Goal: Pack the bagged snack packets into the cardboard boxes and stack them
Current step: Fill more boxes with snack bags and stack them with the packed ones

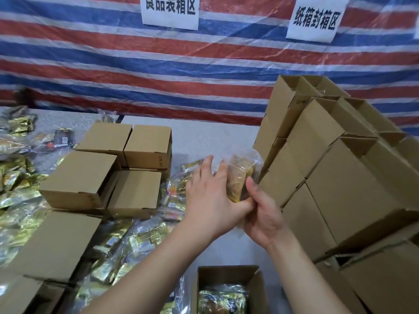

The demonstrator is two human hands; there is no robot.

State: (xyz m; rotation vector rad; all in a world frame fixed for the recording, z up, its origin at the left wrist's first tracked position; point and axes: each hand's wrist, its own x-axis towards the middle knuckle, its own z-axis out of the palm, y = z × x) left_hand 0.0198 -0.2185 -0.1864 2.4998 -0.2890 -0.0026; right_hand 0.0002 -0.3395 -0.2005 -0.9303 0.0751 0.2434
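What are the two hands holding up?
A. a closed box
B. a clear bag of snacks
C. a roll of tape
B: both the left hand and the right hand grip a clear bag of snacks above the table.

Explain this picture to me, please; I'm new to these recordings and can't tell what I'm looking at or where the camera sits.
There is no machine here. A person wears a wide-angle camera on the head, looking forward and down, so the two bare arms reaching in from below are their own. The left hand and the right hand together hold a clear bag of snack packets above the table. Close to the camera stands an open cardboard box with a bag already inside. Closed boxes sit to the left, among loose gold snack bags. A tall stack of boxes rises on the right. Behind hangs a striped tarp with two paper signs.
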